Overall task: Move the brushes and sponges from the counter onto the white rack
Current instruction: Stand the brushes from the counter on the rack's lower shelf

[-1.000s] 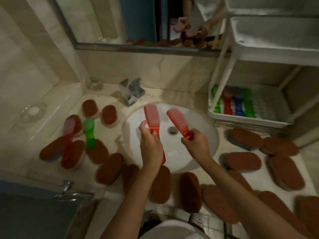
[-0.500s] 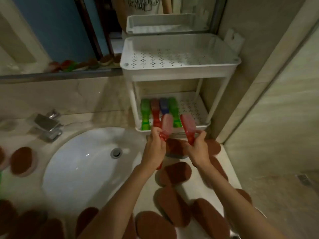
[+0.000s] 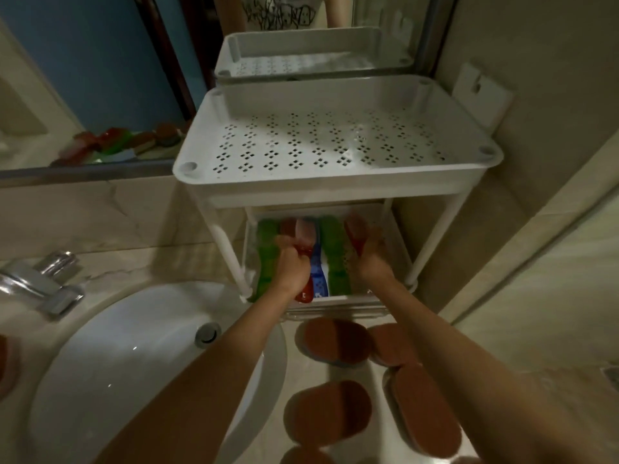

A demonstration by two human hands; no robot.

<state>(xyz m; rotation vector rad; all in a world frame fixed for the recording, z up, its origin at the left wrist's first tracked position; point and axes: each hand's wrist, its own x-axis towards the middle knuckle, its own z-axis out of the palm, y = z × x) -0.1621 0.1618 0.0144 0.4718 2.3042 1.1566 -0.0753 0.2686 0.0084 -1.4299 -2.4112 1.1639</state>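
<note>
The white rack (image 3: 335, 182) stands at the counter's back right, its perforated top shelf bare. Both my hands reach into its lower shelf. My left hand (image 3: 291, 266) grips the handle of a red brush (image 3: 304, 234), held above the brushes lying there. My right hand (image 3: 370, 259) grips a second red brush (image 3: 353, 232) at the right of the row. On the shelf lie a green brush (image 3: 268, 256), a blue brush (image 3: 316, 272) and another green brush (image 3: 335, 256). Brown sponges (image 3: 335, 343) lie on the counter below the rack.
A white sink basin (image 3: 134, 356) with a drain sits at the lower left, with a chrome tap (image 3: 43, 283) behind it. More brown sponges (image 3: 326, 416) (image 3: 425, 410) lie on the counter near my right forearm. A mirror (image 3: 100, 78) is behind, a tiled wall at the right.
My view turned from the sink to the rack. Both hands carried the red brushes from above the basin into the rack's lower shelf.
</note>
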